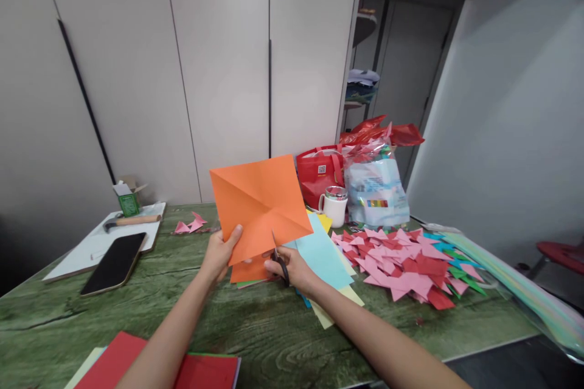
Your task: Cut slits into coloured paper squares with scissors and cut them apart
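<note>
An orange sheet of paper with crossing fold lines is held up over the table. My left hand pinches it near its lower left corner, thumb on the front face. In my right hand are black-handled scissors, their blades at the sheet's lower edge; whether the paper is cut there I cannot tell. More orange paper lies below, partly hidden by the raised sheet and my hands. Right of that, light blue paper overlaps pale yellow sheets.
Folded pink and red paper pieces are heaped at right, near a white mug, a red bag and a plastic bag. A phone and a hammer lie left. Red paper is in front.
</note>
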Demonstrator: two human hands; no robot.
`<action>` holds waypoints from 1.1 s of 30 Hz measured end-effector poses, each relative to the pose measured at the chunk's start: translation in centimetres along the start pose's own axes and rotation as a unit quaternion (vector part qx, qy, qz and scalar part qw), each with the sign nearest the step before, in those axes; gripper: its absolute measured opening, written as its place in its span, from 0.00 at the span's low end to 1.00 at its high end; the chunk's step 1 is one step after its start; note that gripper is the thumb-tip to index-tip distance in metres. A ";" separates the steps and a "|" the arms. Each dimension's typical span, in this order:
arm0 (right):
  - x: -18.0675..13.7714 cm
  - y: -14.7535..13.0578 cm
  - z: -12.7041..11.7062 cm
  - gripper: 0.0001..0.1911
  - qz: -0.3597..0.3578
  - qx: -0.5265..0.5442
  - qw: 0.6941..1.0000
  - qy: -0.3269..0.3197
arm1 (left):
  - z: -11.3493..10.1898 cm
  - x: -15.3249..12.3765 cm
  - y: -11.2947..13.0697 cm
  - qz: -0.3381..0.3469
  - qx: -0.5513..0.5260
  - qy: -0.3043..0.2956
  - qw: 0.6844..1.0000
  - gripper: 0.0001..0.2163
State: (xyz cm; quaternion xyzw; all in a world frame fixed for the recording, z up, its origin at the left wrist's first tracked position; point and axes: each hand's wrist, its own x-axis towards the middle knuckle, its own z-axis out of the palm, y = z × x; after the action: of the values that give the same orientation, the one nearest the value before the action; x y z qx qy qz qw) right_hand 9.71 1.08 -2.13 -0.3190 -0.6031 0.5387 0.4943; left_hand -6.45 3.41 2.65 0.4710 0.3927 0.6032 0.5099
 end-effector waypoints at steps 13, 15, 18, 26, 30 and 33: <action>-0.2 -0.4 0.3 0.20 -0.016 0.006 1.000 0.001 | -0.3 -0.5 -0.2 -0.016 0.005 -0.079 0.997 0.15; -0.2 -0.5 0.3 0.20 -0.022 0.005 1.000 -0.002 | -0.2 -0.6 -0.2 -0.020 -0.001 -0.082 0.996 0.16; -0.1 -0.4 0.2 0.20 -0.018 -0.002 1.000 0.004 | -0.2 -0.6 -0.2 -0.015 -0.006 -0.080 0.997 0.16; -0.1 -0.2 0.2 0.20 -0.025 0.019 0.999 0.011 | 0.0 -0.8 0.1 -0.017 -0.004 -0.071 0.997 0.14; -0.1 -0.2 0.2 0.19 -0.019 0.022 0.999 0.020 | 0.1 -0.9 0.3 -0.016 -0.002 -0.072 0.997 0.14; -0.1 -0.2 0.2 0.19 -0.021 0.022 0.999 0.022 | 0.2 -0.9 0.4 -0.017 -0.003 -0.070 0.997 0.14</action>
State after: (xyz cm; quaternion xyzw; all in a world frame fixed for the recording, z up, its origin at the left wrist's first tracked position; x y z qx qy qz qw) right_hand 9.62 0.89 -1.96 -0.3071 -0.5868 0.5338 0.5257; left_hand -6.35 2.41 2.93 0.5040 0.3622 0.5612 0.5477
